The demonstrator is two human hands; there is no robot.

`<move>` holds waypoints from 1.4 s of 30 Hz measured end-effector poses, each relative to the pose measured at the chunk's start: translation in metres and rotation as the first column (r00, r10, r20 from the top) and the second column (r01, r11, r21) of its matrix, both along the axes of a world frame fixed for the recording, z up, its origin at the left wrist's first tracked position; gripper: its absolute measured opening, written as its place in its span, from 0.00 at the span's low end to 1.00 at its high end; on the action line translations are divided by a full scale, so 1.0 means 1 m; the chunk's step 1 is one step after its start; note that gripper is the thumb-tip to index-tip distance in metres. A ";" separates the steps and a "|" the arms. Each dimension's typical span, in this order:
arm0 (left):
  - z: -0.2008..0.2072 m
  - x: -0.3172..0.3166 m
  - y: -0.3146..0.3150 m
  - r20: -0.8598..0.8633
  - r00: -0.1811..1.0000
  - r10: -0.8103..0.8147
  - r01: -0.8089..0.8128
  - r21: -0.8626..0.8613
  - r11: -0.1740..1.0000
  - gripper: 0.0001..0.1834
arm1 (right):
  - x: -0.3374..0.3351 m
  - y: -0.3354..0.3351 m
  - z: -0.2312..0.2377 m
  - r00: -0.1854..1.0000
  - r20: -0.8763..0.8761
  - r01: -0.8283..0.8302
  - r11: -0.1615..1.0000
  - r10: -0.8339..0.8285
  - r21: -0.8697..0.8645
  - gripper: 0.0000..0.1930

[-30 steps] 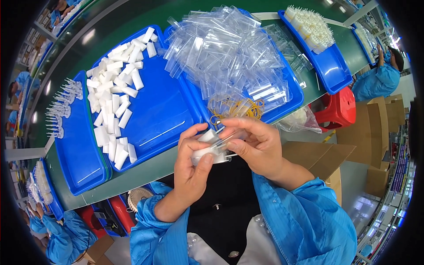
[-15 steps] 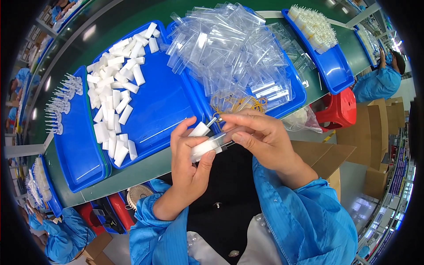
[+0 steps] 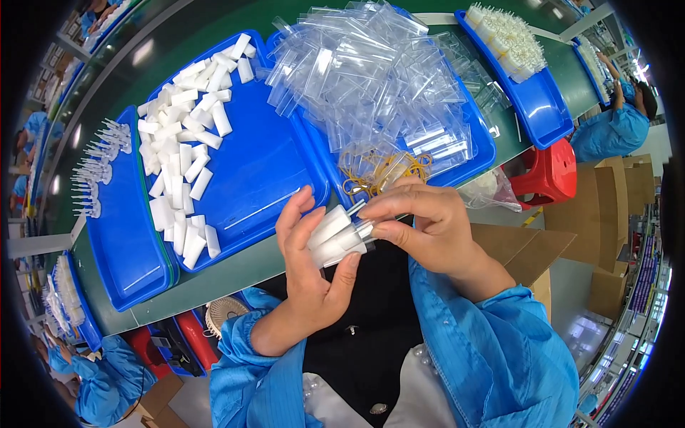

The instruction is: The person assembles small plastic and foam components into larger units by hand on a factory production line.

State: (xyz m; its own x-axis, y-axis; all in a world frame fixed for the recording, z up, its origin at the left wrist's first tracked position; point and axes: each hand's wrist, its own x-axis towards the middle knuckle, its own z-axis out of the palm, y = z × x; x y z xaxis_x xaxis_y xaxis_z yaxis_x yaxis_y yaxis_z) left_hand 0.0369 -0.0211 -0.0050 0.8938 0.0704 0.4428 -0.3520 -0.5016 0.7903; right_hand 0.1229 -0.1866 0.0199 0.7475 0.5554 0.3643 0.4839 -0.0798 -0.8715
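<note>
The left hand (image 3: 310, 274) curls partly closed, fingers and thumb gripping a small bundle of white, clear-sleeved pieces (image 3: 332, 241); the right hand's (image 3: 437, 227) thumb and forefinger pinch its right end. Beyond lie yellow rubber bands (image 3: 421, 168), heaped transparent plastic sleeves (image 3: 371, 78) and, leftward, white blocks (image 3: 178, 135) in a blue rectangular tray (image 3: 267, 167).

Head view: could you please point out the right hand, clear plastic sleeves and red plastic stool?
Right hand (image 3: 437, 222): head view, middle of the hand.
Clear plastic sleeves (image 3: 367, 78): head view, middle of the pile.
Red plastic stool (image 3: 560, 171): head view, right part of its body.
</note>
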 end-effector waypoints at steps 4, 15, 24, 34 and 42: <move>-0.008 0.002 -0.005 0.023 1.000 -0.011 0.013 -0.088 0.996 0.36 | -0.007 0.005 0.000 1.000 0.000 0.005 1.000 -0.005 -0.013 0.09; -0.010 0.001 -0.010 0.204 0.973 -0.112 0.161 -0.242 0.957 0.45 | -0.022 0.011 -0.001 0.999 0.050 -0.010 0.998 0.007 0.062 0.07; 0.002 -0.003 0.007 -0.057 0.909 -0.412 0.316 -0.550 0.773 0.19 | -0.021 0.003 -0.005 0.933 0.355 -0.104 0.985 0.049 0.137 0.12; -0.002 -0.003 0.005 -0.173 0.920 -0.350 0.163 -0.645 0.747 0.10 | 0.021 -0.019 0.007 0.911 0.405 -0.031 0.991 0.081 -0.129 0.14; 0.001 -0.003 0.004 -0.257 0.909 -0.327 0.074 -0.674 0.735 0.09 | 0.038 -0.014 0.000 0.820 0.565 0.177 0.896 0.094 -0.406 0.17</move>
State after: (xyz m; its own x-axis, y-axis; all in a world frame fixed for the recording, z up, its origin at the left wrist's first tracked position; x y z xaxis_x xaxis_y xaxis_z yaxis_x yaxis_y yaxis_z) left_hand 0.0339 -0.0175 -0.0044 0.9993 0.0227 0.0294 -0.0336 0.2160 0.9758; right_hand 0.1605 -0.2001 0.0197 0.5126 0.7260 0.4584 0.8573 -0.4035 -0.3197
